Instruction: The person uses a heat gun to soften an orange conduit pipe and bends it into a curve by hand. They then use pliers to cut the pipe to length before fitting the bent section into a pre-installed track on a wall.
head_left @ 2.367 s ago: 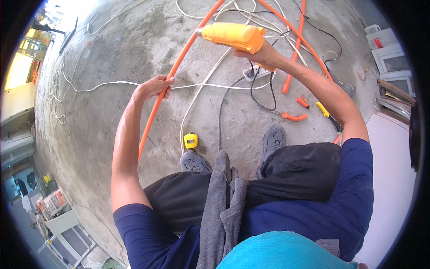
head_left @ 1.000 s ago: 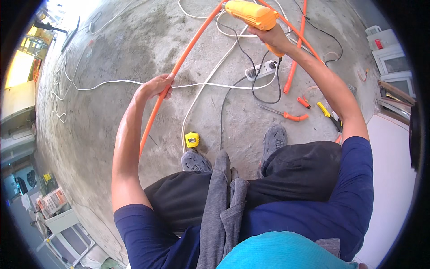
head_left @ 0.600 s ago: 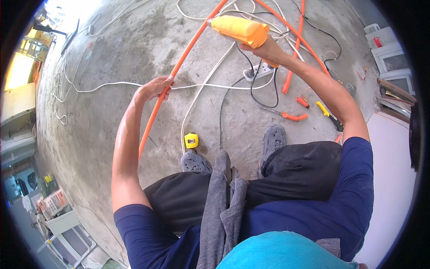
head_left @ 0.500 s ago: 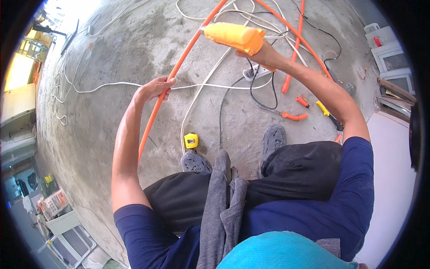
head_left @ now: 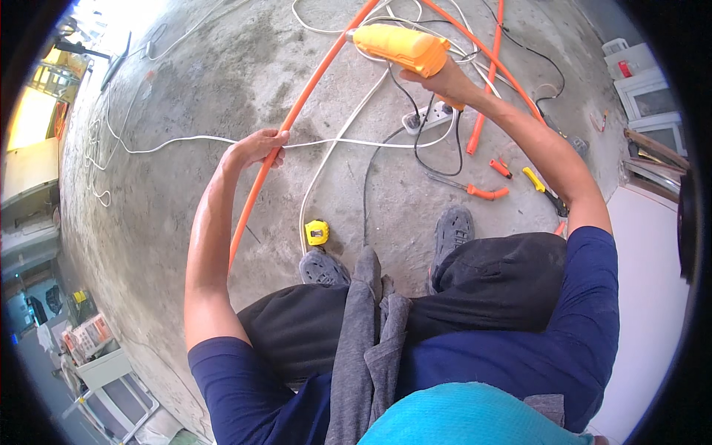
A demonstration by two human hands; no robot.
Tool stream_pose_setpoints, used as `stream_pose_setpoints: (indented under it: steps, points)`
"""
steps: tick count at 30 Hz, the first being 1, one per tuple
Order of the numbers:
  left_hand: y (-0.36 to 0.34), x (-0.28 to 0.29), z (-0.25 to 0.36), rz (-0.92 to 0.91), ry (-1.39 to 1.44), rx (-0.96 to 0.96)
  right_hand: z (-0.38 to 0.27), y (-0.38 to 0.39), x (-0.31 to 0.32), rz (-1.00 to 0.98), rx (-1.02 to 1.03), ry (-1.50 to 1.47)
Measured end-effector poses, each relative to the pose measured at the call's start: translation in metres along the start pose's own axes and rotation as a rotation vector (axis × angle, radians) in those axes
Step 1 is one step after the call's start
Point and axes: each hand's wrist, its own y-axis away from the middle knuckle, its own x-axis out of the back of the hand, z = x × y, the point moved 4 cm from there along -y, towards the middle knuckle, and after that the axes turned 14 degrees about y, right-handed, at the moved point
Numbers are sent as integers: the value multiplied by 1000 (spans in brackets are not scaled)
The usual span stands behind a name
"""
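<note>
A long orange pipe [head_left: 308, 93] runs slantwise across the left half, from the far edge down past my left forearm. My left hand [head_left: 259, 147] has its fingers wrapped round it at about mid-length. My right hand [head_left: 450, 83] grips the handle of a yellow heat gun [head_left: 404, 48], whose body covers part of the view behind it. The metal nozzle points left and sits right by the upper stretch of pipe; I cannot tell whether they touch. A black cord drops from near the handle toward a white power strip [head_left: 429, 119].
Concrete floor holds a yellow tape measure [head_left: 317, 233] by my left shoe, pliers with orange handles [head_left: 486, 193], a short orange pipe piece [head_left: 500, 169] and a yellow-and-black tool [head_left: 534, 179]. White cables [head_left: 326, 170] cross the middle. More orange pipe [head_left: 486, 96] lies beyond my right arm.
My right hand has carried the heat gun a little farther away and to the right, its nozzle shifting up along the pipe. My left hand keeps its place.
</note>
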Motion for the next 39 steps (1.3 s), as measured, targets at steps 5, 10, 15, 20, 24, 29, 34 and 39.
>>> stream_pose_setpoints:
  steps: [5, 10, 15, 20, 24, 29, 34, 39]
  points:
    - [-4, 3, -4, -33, 1, -6, 26, -11, 17, 66, -58, -4]
    - [-4, 3, -3, -65, 1, 4, 51, -25, 19, 79, -210, 35]
    - [6, -5, 7, -14, -33, -16, 48, -14, 9, 47, -205, -32]
    - [6, -5, 7, 19, -78, 6, -5, 6, -2, -19, -61, -63]
    - [2, -1, 5, 22, -67, 16, -9, 9, -26, -12, 173, -86]
    - [0, 2, 1, 20, -27, 24, -39, 16, -29, -110, 241, -109]
    - [-2, 3, 2, -44, -3, 18, -7, 5, -37, -52, 195, -36]
    - [-1, 2, 0, -64, -40, 12, 2, 0, -5, -44, -17, -20]
